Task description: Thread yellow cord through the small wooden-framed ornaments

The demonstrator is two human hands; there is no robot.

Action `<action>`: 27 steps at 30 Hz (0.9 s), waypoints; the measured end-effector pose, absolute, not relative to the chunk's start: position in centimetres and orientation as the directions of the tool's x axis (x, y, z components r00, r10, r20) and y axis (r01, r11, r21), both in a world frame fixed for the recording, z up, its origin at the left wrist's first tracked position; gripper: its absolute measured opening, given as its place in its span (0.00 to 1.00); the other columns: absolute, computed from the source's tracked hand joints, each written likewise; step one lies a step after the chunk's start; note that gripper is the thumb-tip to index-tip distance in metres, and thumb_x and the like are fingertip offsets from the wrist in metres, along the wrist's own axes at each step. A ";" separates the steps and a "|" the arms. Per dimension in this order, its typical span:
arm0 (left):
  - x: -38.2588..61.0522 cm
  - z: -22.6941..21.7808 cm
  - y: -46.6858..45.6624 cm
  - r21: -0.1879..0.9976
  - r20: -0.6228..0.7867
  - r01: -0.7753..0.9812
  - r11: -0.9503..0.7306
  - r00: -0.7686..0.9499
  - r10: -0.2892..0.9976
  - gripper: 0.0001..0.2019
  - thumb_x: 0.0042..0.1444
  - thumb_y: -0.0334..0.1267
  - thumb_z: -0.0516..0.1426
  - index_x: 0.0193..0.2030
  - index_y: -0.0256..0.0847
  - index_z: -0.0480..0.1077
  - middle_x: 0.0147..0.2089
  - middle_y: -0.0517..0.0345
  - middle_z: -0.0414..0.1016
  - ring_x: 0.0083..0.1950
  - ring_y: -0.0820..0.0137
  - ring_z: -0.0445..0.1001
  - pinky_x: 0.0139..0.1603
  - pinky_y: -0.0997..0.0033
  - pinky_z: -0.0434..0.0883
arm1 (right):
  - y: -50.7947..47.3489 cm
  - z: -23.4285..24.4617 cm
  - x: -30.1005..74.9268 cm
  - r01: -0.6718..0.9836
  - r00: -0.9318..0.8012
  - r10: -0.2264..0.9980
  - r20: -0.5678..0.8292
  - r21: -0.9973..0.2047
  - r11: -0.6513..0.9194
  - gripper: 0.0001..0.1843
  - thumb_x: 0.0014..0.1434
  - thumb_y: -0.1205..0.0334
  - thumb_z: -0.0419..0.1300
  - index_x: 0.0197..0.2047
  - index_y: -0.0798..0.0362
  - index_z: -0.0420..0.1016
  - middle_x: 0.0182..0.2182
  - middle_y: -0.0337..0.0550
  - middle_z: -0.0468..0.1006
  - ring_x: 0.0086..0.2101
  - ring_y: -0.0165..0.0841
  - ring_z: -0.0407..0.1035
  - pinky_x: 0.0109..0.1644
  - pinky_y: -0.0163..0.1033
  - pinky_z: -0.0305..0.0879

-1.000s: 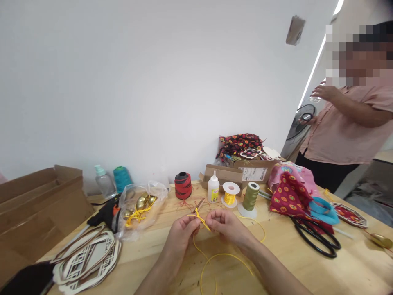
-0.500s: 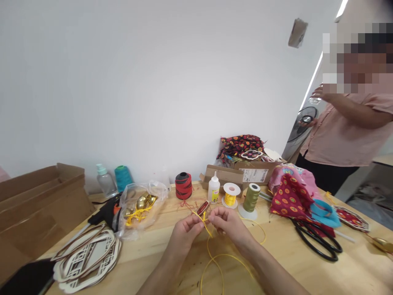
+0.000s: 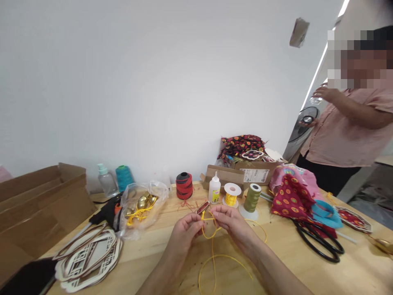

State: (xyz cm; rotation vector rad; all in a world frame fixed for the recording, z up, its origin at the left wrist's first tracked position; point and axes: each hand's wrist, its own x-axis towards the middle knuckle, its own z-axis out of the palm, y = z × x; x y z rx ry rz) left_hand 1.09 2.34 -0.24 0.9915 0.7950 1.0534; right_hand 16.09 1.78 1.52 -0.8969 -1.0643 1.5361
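Yellow cord runs between both hands in a loop, with its long tail coiling down onto the table. My left hand pinches the cord between thumb and fingertips. Opposite it, my right hand is also closed on the cord, its fingertips a short gap away. Just beyond the fingertips is a small dark red ornament with a pale rim, and the cord appears to be attached to it. Part of the ornament is hidden behind the fingers.
Behind the hands stand a red thread spool, a glue bottle, a yellow cord spool and a green thread cone. Left lie a bag of gold bells and wooden frames; right, black scissors. A person stands at the right.
The hands have moved slightly apart, and the yellow cord between them has opened into a wider loop. The tail on the table has shifted a little.
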 end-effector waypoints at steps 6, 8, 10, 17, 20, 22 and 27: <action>1.1 -0.2 2.0 0.897 -0.062 -0.389 0.207 0.354 0.933 0.03 0.46 0.31 0.55 0.25 0.36 0.64 0.21 0.63 0.68 0.24 0.78 0.66 0.28 0.79 0.63 | 1.6 1.4 16.0 -0.345 -0.213 0.975 -0.068 -0.928 -0.140 0.11 0.46 0.57 0.59 0.28 0.57 0.67 0.12 0.27 0.50 0.15 0.20 0.41 0.17 0.29 0.37; 1.2 0.1 1.9 0.891 -0.074 -0.398 0.218 0.348 0.935 0.03 0.46 0.31 0.55 0.24 0.37 0.63 0.20 0.65 0.66 0.21 0.80 0.64 0.27 0.79 0.63 | 1.7 1.3 16.1 -0.287 -0.215 0.972 -0.091 -0.946 -0.152 0.11 0.45 0.58 0.60 0.28 0.57 0.67 0.11 0.26 0.50 0.14 0.19 0.38 0.17 0.30 0.33; 1.3 0.4 1.8 0.889 -0.100 -0.397 0.229 0.319 0.942 0.03 0.45 0.32 0.55 0.25 0.38 0.62 0.18 0.69 0.63 0.16 0.84 0.57 0.22 0.81 0.62 | 1.8 1.3 16.1 -0.247 -0.198 0.974 -0.108 -0.956 -0.156 0.12 0.43 0.58 0.61 0.28 0.57 0.66 0.11 0.26 0.51 0.13 0.19 0.39 0.16 0.30 0.32; 1.1 0.4 2.2 0.936 -0.184 -0.248 0.250 0.263 0.947 0.07 0.42 0.38 0.56 0.25 0.40 0.60 0.10 0.77 0.47 0.12 0.84 0.39 0.10 0.84 0.38 | 1.9 1.3 16.1 -0.294 -0.154 0.983 -0.103 -0.945 -0.146 0.11 0.43 0.58 0.60 0.29 0.56 0.67 0.11 0.25 0.50 0.13 0.19 0.39 0.17 0.28 0.37; 1.0 0.3 2.3 0.951 -0.164 -0.219 0.220 0.247 0.955 0.09 0.42 0.40 0.57 0.26 0.39 0.62 0.09 0.77 0.47 0.11 0.84 0.38 0.11 0.84 0.38 | 1.8 1.4 15.7 -0.164 -0.100 0.995 -0.006 -0.986 -0.022 0.10 0.42 0.58 0.61 0.26 0.56 0.69 0.14 0.30 0.59 0.15 0.21 0.49 0.19 0.29 0.45; 0.9 0.3 2.3 0.957 -0.145 -0.215 0.197 0.236 0.961 0.09 0.42 0.41 0.57 0.26 0.38 0.63 0.09 0.77 0.47 0.11 0.84 0.38 0.11 0.83 0.39 | 1.8 1.3 15.5 -0.066 -0.066 0.993 0.100 -0.993 0.096 0.10 0.40 0.57 0.62 0.23 0.56 0.70 0.19 0.36 0.66 0.21 0.25 0.57 0.25 0.31 0.53; 0.9 0.7 2.1 0.968 -0.150 -0.177 0.177 0.155 0.976 0.12 0.41 0.44 0.59 0.28 0.36 0.66 0.10 0.76 0.47 0.12 0.84 0.40 0.12 0.83 0.40 | 2.0 0.5 15.3 0.074 -0.135 0.988 0.077 -0.993 0.087 0.12 0.42 0.54 0.60 0.20 0.56 0.71 0.15 0.35 0.63 0.19 0.25 0.53 0.22 0.31 0.48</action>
